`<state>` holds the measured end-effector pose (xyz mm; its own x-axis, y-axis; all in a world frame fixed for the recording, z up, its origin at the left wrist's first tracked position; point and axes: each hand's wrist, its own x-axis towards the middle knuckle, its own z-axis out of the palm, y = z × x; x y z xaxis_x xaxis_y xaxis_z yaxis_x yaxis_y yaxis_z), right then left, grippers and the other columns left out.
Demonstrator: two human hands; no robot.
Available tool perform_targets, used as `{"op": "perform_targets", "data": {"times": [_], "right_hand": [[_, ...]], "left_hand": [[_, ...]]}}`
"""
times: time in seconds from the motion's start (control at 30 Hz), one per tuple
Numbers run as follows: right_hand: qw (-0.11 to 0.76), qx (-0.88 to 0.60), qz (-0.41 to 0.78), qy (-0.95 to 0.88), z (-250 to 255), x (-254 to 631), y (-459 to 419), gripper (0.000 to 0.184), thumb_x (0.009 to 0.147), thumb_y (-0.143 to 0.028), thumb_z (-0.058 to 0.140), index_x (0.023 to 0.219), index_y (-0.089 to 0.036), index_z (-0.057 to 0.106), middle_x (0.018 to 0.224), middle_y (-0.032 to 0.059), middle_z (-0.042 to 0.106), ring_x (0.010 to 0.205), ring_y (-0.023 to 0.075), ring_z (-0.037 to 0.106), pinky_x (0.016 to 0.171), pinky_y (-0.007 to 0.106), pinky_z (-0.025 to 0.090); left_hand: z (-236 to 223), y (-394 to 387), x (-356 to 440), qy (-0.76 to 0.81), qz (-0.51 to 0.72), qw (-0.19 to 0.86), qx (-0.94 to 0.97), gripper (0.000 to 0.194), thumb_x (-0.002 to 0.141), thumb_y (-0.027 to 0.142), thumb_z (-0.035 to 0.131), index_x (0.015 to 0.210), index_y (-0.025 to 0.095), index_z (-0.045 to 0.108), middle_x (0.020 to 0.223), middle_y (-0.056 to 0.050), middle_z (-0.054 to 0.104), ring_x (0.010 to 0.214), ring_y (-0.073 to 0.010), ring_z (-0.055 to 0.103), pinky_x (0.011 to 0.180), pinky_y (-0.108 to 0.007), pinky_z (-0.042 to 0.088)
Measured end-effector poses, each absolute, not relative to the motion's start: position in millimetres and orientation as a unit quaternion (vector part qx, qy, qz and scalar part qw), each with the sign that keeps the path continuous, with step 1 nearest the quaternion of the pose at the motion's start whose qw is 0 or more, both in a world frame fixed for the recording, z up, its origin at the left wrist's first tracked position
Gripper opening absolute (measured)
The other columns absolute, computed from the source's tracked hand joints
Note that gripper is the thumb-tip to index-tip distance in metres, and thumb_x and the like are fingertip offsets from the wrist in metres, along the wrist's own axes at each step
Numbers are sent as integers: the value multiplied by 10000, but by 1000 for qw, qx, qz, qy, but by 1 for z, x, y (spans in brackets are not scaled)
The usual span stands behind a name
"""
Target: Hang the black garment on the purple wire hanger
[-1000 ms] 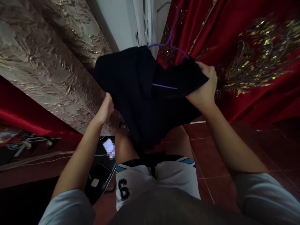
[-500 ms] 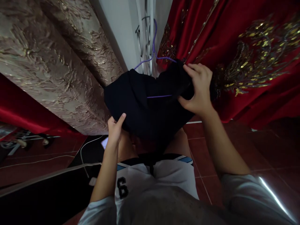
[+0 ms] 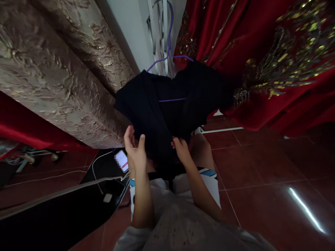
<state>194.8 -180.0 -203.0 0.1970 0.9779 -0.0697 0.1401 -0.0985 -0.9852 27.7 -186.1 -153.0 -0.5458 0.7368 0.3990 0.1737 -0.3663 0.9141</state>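
Observation:
A dark navy garment (image 3: 146, 108) with an open neck hangs on a purple hanger (image 3: 169, 52) in front of me; its exact kind is hard to make out. The hanger's crossbar shows through the opening. My right hand (image 3: 180, 148) is closed on the garment's front edge, low and near the middle. At the garment's lower left side, my left hand (image 3: 136, 148) is open, thumb and fingers apart, next to the cloth.
White metal bars (image 3: 158, 35) stand behind the hanger. Patterned beige fabric (image 3: 62, 73) hangs left, red sequinned fabric (image 3: 261, 101) right. At lower left, a black surface (image 3: 70, 216) bears a lit phone (image 3: 122, 161) and a white charger (image 3: 107, 198). Red tiles (image 3: 251, 160) cover the floor.
My right hand has let go of the garment's upper right shoulder and come down to its front edge. My left hand has shifted slightly right and opened.

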Motion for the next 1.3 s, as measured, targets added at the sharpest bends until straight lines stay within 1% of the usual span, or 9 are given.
{"op": "perform_targets", "data": {"times": [0.1, 0.27, 0.43, 0.6, 0.87, 1.0, 1.1, 1.2, 1.3], "right_hand": [[462, -564, 487, -481, -182, 206, -197, 455, 927, -511, 512, 592, -208, 575, 591, 54, 616, 594, 179, 597, 639, 353, 477], [493, -560, 490, -451, -147, 214, -205, 468, 845, -519, 651, 520, -204, 528, 511, 2, 514, 505, 110, 453, 534, 290, 352], [529, -535, 493, -436, -135, 217, -215, 428, 832, -526, 683, 600, -178, 590, 542, -27, 489, 527, 84, 403, 527, 247, 332], [501, -498, 557, -437, -119, 227, -200, 378, 816, -510, 714, 652, -176, 650, 513, -29, 489, 491, 79, 415, 497, 233, 320], [663, -373, 435, -482, 11, 220, -101, 441, 921, -547, 656, 683, -177, 628, 481, -25, 491, 400, 53, 268, 438, 259, 132], [661, -353, 409, -521, 26, 214, -101, 481, 924, -618, 629, 711, -187, 633, 511, -6, 532, 408, 70, 280, 431, 273, 178], [651, -343, 406, -542, 13, 217, -112, 463, 921, -621, 632, 745, -193, 642, 522, -20, 526, 415, 72, 331, 424, 249, 209], [648, -336, 400, -554, 9, 223, -114, 368, 961, -478, 636, 743, -182, 647, 512, -30, 523, 419, 68, 366, 422, 233, 220], [656, -330, 379, -563, 12, 225, -109, 289, 978, -298, 610, 720, -171, 636, 498, -38, 525, 423, 64, 390, 446, 226, 270]], "left_hand": [[-165, -197, 45, 535, 656, 188, 498, 539, 860, 222, 752, 1374, 248, 592, 1462, -87, 571, 1401, -247, 507, 1232, -435, 351], [-165, -212, 78, 430, 509, 396, 632, 140, 907, 164, 649, 1040, 190, 683, 983, -58, 700, 968, -194, 686, 910, -342, 558], [-158, -216, 104, 459, 559, 346, 599, 95, 897, 119, 619, 824, 180, 615, 807, -16, 629, 775, -143, 611, 746, -279, 506], [-173, -210, 113, 478, 596, 322, 559, 92, 879, 136, 627, 803, 184, 606, 756, -6, 611, 735, -141, 585, 707, -273, 484], [-182, -159, 126, 465, 586, 225, 624, 103, 838, 123, 616, 759, 185, 592, 697, 9, 563, 671, -137, 555, 655, -266, 451], [-153, -136, 116, 420, 498, 237, 721, 108, 809, 80, 647, 765, 176, 622, 727, -2, 623, 679, -137, 588, 660, -265, 471], [-106, -123, 99, 359, 534, 241, 726, 149, 891, 105, 622, 994, 189, 689, 881, -31, 690, 796, -148, 661, 746, -276, 525], [-50, -105, 85, 299, 647, 142, 687, 215, 1012, 281, 587, 1212, 243, 655, 967, -40, 662, 868, -162, 661, 770, -286, 533], [-6, -88, 81, 263, 597, 44, 757, 187, 1006, 385, 627, 1093, 245, 716, 938, -45, 661, 819, -173, 632, 739, -295, 515]]}}
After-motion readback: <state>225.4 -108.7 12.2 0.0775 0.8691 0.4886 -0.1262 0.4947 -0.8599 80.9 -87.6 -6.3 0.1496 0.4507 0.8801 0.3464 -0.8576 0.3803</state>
